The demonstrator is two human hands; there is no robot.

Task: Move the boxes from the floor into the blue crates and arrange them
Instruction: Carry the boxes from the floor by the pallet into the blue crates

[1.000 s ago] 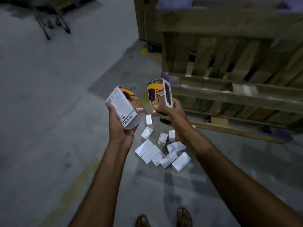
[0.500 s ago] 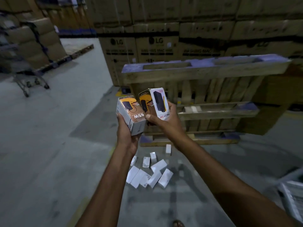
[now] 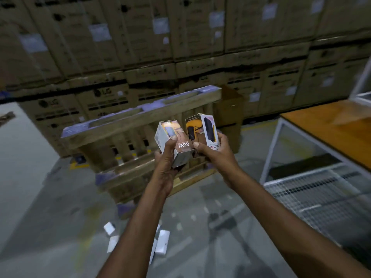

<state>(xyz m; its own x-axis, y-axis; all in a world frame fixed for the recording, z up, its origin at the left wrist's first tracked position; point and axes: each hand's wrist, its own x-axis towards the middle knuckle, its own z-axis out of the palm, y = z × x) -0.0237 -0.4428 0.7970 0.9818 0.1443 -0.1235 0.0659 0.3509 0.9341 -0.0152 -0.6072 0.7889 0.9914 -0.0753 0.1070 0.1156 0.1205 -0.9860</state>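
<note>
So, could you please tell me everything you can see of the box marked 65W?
The 65W box is a cardboard carton, white sides, orange face picturing a dark device, its "65W" reading upside down. It is tilted in mid-air, gripped from below by the left hand, thumb across the face, close beside the second box in the right hand.

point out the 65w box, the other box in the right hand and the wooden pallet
65W box (image 3: 183, 145), head view, on the 65W print.
right-hand box (image 3: 208, 127), head view, on its white face.
wooden pallet (image 3: 128, 125), head view, on its top beam.
</note>
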